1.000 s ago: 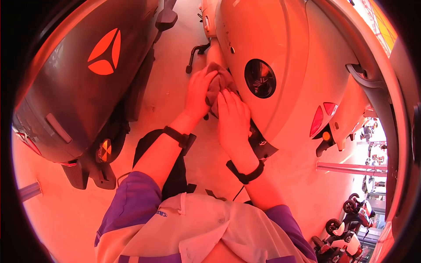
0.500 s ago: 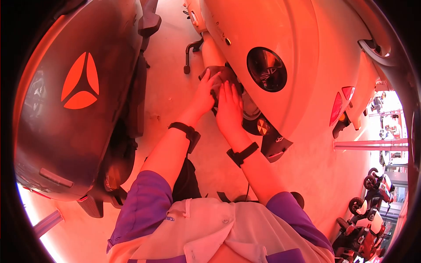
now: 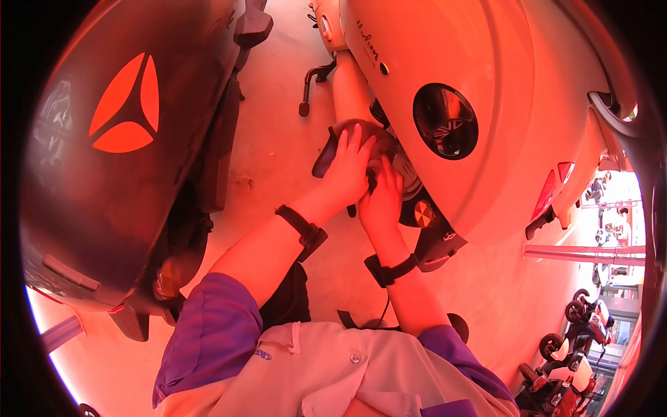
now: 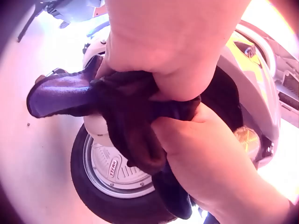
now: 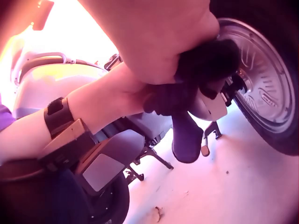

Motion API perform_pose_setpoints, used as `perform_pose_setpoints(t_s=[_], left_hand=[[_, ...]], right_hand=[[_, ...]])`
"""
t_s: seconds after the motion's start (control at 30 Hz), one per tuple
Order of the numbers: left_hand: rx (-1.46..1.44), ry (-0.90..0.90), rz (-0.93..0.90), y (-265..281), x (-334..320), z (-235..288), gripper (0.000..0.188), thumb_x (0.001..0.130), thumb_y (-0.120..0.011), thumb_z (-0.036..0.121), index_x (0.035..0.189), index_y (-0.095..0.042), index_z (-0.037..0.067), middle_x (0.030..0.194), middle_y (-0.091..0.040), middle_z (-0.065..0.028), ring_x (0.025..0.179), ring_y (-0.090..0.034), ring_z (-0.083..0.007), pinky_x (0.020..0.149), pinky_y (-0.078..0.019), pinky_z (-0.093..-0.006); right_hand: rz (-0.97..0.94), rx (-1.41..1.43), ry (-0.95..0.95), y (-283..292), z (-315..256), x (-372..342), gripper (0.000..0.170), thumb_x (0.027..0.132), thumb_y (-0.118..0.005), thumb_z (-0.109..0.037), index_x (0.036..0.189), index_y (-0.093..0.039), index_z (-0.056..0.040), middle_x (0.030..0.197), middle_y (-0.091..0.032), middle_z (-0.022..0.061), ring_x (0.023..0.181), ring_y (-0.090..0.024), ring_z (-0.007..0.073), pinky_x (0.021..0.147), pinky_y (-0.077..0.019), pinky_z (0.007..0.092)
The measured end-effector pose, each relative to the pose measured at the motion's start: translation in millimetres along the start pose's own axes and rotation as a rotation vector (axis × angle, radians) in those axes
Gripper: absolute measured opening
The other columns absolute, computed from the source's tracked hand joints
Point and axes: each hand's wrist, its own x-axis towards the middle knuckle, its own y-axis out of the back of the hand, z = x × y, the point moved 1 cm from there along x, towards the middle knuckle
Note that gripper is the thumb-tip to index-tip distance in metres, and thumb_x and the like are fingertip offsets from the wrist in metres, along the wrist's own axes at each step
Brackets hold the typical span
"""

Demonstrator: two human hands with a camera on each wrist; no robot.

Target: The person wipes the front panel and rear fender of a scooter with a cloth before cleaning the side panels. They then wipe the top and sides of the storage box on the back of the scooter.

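Beside the hub-motor scooter wheel (image 4: 120, 171), your left hand (image 3: 351, 168) and right hand (image 3: 381, 200) both grip the dark cloth (image 4: 128, 116), bunched perhaps for firmer control.

A smooth floor (image 3: 271, 208) is showing reddish in the head view and paler in the wrist views. On it, a dark scooter (image 3: 69, 208) and a pale scooter (image 3: 500, 153) are standing side by side, with a strip of floor running between them. More scooters (image 3: 570, 368) are standing near the right edge. A small brown scrap (image 5: 157, 214) and a dark speck (image 5: 227, 172) are lying on the floor.
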Motion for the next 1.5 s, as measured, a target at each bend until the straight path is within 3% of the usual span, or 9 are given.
perform_pose_setpoints(t_s=[0.23,0.47,0.57,0.67,0.77,0.87,1.17,1.37,1.5], left_hand=[[-0.122,-0.094,0.24,-1.6,40.6,-51.6,0.059,0.082,-0.06,0.001,0.14,-0.052,0.006,0.154,-0.039,-0.0199,0.144,-0.032,-0.045,0.115,-0.0352,-0.0491],[0.026,-0.112,-0.207,35.8,14.7,-17.5,0.067,0.078,-0.059,0.001,0.144,-0.047,0.001,0.158,-0.03,-0.0266,0.147,-0.027,-0.0438,0.119,-0.0287,-0.0451],[-0.131,-0.082,-0.253,42.7,7.2,-14.9,0.064,0.086,-0.058,0.01,0.147,-0.043,-0.001,0.161,-0.024,-0.025,0.151,-0.019,-0.0406,0.121,-0.0229,-0.0438],[-0.812,0.182,-0.24,42.6,25.5,-35.6,0.062,0.095,-0.054,0.021,0.149,-0.038,-0.004,0.163,-0.017,-0.0242,0.153,-0.013,-0.0371,0.122,-0.019,-0.044],[-0.221,-0.175,-0.045,14.7,30.6,-53.8,0.058,0.101,-0.047,0.026,0.151,-0.035,-0.001,0.162,-0.015,-0.0275,0.151,-0.015,-0.0429,0.121,-0.0201,-0.0474],[0.124,-0.002,0.066,0.3,34.9,-41.0,0.059,0.098,-0.049,0.028,0.149,-0.037,0.001,0.159,-0.019,-0.0318,0.146,-0.018,-0.0525,0.118,-0.0252,-0.0538],[0.062,-0.187,0.054,7.7,101.3,-78.4,0.053,0.096,-0.047,0.02,0.146,-0.044,0.005,0.155,-0.023,-0.0359,0.145,-0.017,-0.0542,0.121,-0.0181,-0.0548],[0.283,-0.276,0.009,8.8,168.7,-118.6,0.033,0.094,-0.05,0.025,0.119,-0.066,0.009,0.151,-0.045,-0.0129,0.147,-0.012,-0.054,0.116,-0.0133,-0.0687],[0.118,-0.128,0.054,2.5,188.7,-135.1,0.035,0.096,-0.048,0.033,0.12,-0.065,0.013,0.154,-0.042,-0.0072,0.146,-0.01,-0.0564,0.116,-0.0136,-0.0684]], right_hand=[[0.061,-0.253,0.091,-11.9,-23.8,46.8,0.053,0.077,-0.068,-0.003,0.128,-0.056,-0.0049,0.144,-0.05,0.0128,0.127,-0.047,0.036,0.103,-0.0414,0.0482],[-0.012,-0.141,0.068,2.2,-7.4,2.4,0.061,0.073,-0.068,0.002,0.131,-0.053,-0.0036,0.144,-0.047,0.0109,0.131,-0.045,0.034,0.107,-0.0379,0.0492],[-0.02,-0.149,0.064,4.5,-11.1,4.1,0.065,0.072,-0.069,0.004,0.134,-0.051,-0.0054,0.146,-0.046,0.0109,0.13,-0.045,0.0346,0.107,-0.0388,0.0478],[-0.019,-0.143,0.078,11.7,-12.3,17.9,0.069,0.072,-0.068,0.005,0.137,-0.049,-0.0062,0.146,-0.045,0.0119,0.13,-0.044,0.0355,0.107,-0.0394,0.0471],[-0.04,-0.106,0.039,16.0,-16.2,30.0,0.071,0.073,-0.067,0.005,0.14,-0.046,-0.0064,0.145,-0.046,0.0131,0.13,-0.044,0.0359,0.107,-0.0395,0.0476],[-0.117,-0.118,-0.012,21.3,-19.6,24.2,0.074,0.075,-0.066,0.003,0.144,-0.043,-0.0069,0.146,-0.045,0.0149,0.134,-0.043,0.0359,0.109,-0.0368,0.0492],[-0.053,-0.149,0.165,-3.8,-27.5,53.7,0.078,0.077,-0.066,-0.001,0.149,-0.035,-0.0023,0.15,-0.04,0.0228,0.139,-0.039,0.0399,0.114,-0.0338,0.0486],[-0.004,-0.253,0.159,-42.9,-43.2,85.9,0.076,0.086,-0.06,-0.007,0.152,-0.024,0.0026,0.153,-0.033,0.0292,0.141,-0.036,0.0418,0.115,-0.0325,0.0482],[0.018,-0.383,0.166,-65.2,-34.4,112.2,0.072,0.09,-0.054,-0.008,0.153,-0.021,0.0032,0.155,-0.03,0.029,0.142,-0.034,0.0427,0.116,-0.0321,0.0474]])
